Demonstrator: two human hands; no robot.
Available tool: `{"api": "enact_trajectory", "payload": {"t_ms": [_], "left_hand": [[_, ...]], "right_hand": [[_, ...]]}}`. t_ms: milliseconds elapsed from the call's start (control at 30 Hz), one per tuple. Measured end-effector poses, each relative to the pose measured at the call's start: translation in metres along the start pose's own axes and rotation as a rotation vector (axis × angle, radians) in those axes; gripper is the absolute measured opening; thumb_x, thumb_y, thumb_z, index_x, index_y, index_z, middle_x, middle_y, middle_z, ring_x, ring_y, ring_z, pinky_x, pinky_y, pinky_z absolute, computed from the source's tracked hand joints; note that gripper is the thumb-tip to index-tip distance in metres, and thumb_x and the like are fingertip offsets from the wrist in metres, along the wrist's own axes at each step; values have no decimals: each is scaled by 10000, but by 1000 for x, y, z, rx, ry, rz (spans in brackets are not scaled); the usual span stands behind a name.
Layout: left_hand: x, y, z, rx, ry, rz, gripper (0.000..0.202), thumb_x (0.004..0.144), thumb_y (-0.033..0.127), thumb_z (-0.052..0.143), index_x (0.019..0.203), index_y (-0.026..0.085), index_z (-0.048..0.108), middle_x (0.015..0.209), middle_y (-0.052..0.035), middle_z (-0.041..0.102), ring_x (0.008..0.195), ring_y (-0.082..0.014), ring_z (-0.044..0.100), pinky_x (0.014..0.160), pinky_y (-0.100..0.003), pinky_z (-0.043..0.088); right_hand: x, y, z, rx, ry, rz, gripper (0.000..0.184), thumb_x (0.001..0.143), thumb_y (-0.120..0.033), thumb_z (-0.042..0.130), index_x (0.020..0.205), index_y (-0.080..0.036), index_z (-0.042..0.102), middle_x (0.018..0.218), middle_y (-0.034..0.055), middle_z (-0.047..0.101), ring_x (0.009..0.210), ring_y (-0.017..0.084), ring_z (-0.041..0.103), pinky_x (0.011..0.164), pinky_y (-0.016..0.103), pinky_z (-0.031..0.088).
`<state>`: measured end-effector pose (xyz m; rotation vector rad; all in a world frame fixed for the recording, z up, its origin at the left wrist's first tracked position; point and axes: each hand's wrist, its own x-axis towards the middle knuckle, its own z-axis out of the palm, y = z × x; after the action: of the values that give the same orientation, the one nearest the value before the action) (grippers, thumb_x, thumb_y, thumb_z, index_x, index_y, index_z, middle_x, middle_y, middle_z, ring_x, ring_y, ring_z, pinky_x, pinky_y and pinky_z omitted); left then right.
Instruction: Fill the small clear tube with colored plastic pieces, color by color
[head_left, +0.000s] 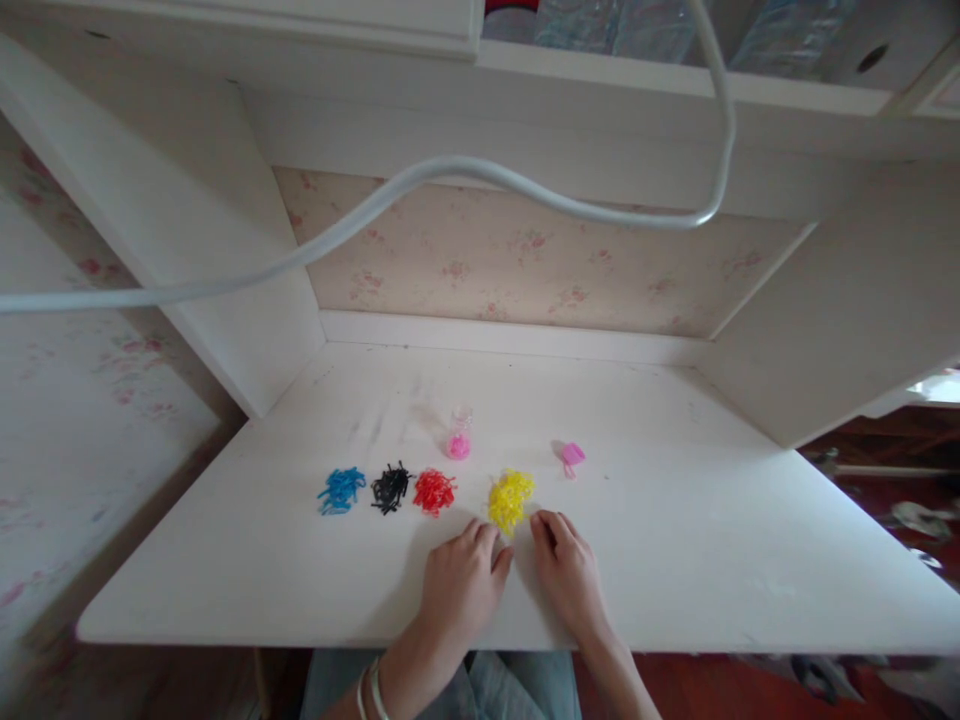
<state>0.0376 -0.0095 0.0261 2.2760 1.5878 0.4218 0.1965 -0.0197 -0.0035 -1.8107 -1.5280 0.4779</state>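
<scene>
A loose pile of small yellow rubber bands (511, 497) lies on the white desk between my two hands. My left hand (463, 572) rests at the pile's lower left edge, fingers bent and thumb apart from them, with nothing visible in it. On the pile's right side, my right hand (566, 568) has its fingers curled in against the desk; whether anything is pinched there is hidden. Left of the yellow bands sit piles of red bands (434, 492), black bands (391, 488) and blue bands (342, 490). Behind them stands a small clear container (460, 432) with pink contents at its bottom.
A small pink piece (572, 455), perhaps a bag or cap, lies right of the container on the desk (697, 540). A white cable (450, 168) crosses the view above. Side panels (825, 320) and a shelf (675, 88) enclose the desk.
</scene>
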Motion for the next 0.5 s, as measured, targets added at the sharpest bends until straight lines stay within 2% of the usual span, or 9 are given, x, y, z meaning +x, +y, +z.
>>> {"api": "enact_trajectory", "payload": {"t_ms": [267, 500], "left_hand": [[14, 13, 13, 87, -5, 39, 218, 929, 278, 368, 898, 228, 578, 880, -25, 630, 761, -166, 629, 593, -254, 400], [14, 15, 13, 107, -5, 91, 251, 942, 230, 315, 943, 224, 565, 901, -35, 621, 770, -166, 629, 597, -252, 421]], "right_hand": [[-3, 2, 1, 66, 55, 4, 285, 943, -365, 354, 870, -210, 583, 834, 39, 629, 766, 172, 584, 711, 268, 411], [0, 6, -2, 153, 92, 41, 285, 925, -390, 388, 905, -202, 602, 893, 55, 646, 823, 184, 584, 763, 288, 419]]}}
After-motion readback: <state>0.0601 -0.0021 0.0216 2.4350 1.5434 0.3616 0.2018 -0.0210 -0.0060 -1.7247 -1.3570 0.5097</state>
